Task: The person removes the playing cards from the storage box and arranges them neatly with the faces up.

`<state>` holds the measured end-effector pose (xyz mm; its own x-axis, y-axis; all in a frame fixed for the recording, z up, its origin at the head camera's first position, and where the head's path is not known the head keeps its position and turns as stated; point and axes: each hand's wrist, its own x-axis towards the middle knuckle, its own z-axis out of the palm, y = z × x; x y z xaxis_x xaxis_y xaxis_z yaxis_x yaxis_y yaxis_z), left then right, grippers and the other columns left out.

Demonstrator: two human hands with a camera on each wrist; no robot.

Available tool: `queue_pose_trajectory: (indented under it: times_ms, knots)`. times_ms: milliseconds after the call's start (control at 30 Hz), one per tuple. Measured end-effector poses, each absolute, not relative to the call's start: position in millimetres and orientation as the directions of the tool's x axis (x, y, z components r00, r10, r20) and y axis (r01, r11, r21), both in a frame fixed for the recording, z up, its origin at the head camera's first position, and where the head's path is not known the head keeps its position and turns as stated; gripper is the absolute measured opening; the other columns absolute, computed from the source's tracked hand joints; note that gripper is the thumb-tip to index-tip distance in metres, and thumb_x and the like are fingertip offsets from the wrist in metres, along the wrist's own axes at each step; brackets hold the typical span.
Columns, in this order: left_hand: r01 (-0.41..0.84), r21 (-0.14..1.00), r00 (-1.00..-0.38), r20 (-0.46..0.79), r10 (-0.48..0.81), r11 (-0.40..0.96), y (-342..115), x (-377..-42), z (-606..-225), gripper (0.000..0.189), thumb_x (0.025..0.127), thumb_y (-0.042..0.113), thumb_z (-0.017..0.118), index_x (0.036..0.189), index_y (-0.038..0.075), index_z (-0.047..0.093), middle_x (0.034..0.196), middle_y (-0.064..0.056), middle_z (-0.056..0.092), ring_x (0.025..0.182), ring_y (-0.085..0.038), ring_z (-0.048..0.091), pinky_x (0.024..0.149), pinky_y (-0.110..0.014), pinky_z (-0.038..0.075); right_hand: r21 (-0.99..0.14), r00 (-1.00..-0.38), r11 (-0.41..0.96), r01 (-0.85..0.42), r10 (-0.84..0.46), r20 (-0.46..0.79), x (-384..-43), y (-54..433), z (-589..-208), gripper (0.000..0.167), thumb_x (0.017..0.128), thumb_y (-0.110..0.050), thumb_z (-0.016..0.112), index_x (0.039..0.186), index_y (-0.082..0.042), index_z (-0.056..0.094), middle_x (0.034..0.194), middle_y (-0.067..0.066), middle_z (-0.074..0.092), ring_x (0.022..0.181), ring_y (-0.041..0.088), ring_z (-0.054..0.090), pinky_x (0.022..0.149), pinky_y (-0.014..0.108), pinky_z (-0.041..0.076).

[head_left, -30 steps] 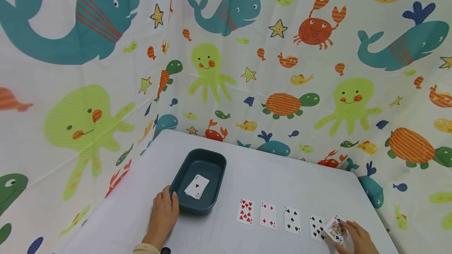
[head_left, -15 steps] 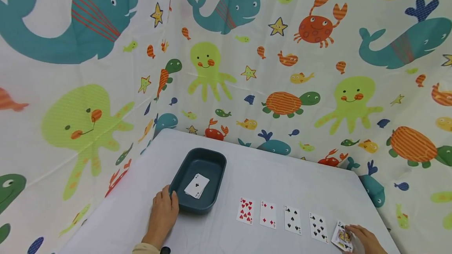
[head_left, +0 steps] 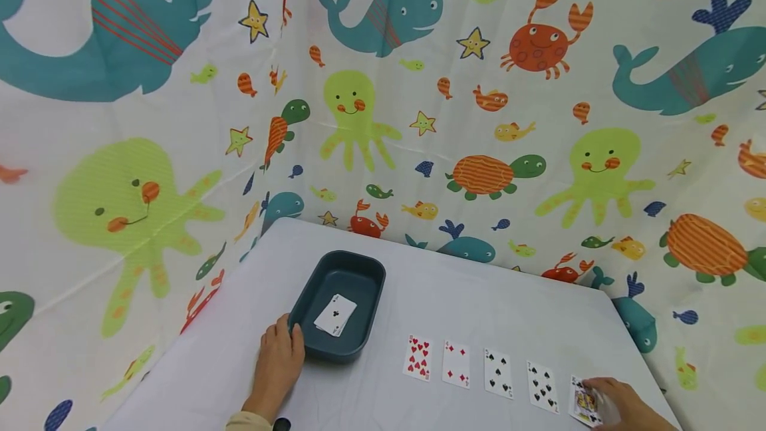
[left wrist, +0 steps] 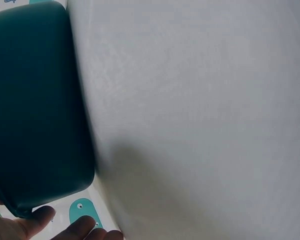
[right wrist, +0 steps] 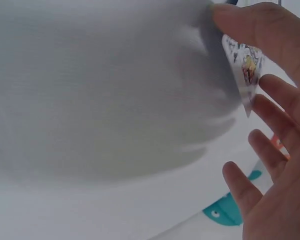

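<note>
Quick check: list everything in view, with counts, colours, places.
Curtain: count unclear, white with sea animals, background
Table: 1, white, foreground
Tub: 1, dark teal, table's left side
Card pile: at least 2, white, in tub
Heart card: 1, red on white, row's left end
Diamond card: 1, red on white, second
Spade cards: 2, black on white, third and fourth
Face card: 1, multicoloured, row's right end
Round thing: 1, black, bottom edge
Left hand: 1, bare, at tub's near-left corner
Sleeve: 1, beige, behind left hand
Right hand: 1, bare, on face card
</note>
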<state>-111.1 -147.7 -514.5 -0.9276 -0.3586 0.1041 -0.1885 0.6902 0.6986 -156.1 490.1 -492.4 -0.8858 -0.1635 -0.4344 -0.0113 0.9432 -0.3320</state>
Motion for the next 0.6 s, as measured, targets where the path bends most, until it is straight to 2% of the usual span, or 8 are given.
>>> queue_pose_trajectory:
  times_ms: [100,267,500,600]
  knots:
    - [-0.182,0.7,-0.927,0.111,-0.358,0.69,-147.8,-110.9,-515.7,0.046,0.108,0.018,0.042,0.139,-0.016,0.041,0.126,-0.04,0.051,0.119,-0.052,0.049,0.099,-0.065,0.041,-0.331,-0.879,0.944,0.011,-0.149,-0.453,-161.9,489.3,-490.7,0.087,0.065,-0.036,0.095,0.136,-0.002,0.056,0.135,0.027,0.053,0.113,0.046,0.048,0.092,0.07,0.046]
    - [-0.178,0.699,-0.925,0.12,-0.36,0.692,-147.7,-110.4,-517.3,0.046,0.108,0.018,0.042,0.139,-0.016,0.041,0.125,-0.04,0.051,0.119,-0.052,0.049,0.098,-0.064,0.041,-0.323,-0.869,0.946,0.038,-0.128,-0.478,-168.1,487.8,-491.0,0.098,0.06,-0.043,0.097,0.138,-0.002,0.055,0.136,0.032,0.05,0.113,0.047,0.047,0.091,0.07,0.046]
    - [-0.174,0.699,-0.922,0.132,-0.365,0.694,-145.3,-104.3,-514.3,0.045,0.108,0.018,0.042,0.138,-0.016,0.042,0.124,-0.04,0.052,0.118,-0.052,0.049,0.098,-0.065,0.041,-0.343,-0.875,0.939,0.013,-0.155,-0.459,-165.0,488.0,-492.1,0.093,0.061,-0.033,0.098,0.137,-0.002,0.055,0.135,0.033,0.051,0.114,0.05,0.046,0.09,0.071,0.047]
    - [-0.179,0.7,-0.921,0.127,-0.368,0.691,-144.5,-101.4,-512.8,0.046,0.108,0.017,0.042,0.139,-0.016,0.042,0.125,-0.04,0.051,0.119,-0.052,0.049,0.099,-0.065,0.041,-0.329,-0.877,0.944,0.008,-0.151,-0.455,-164.1,488.8,-493.1,0.095,0.06,-0.035,0.098,0.138,-0.002,0.054,0.137,0.034,0.049,0.115,0.052,0.045,0.089,0.072,0.046]
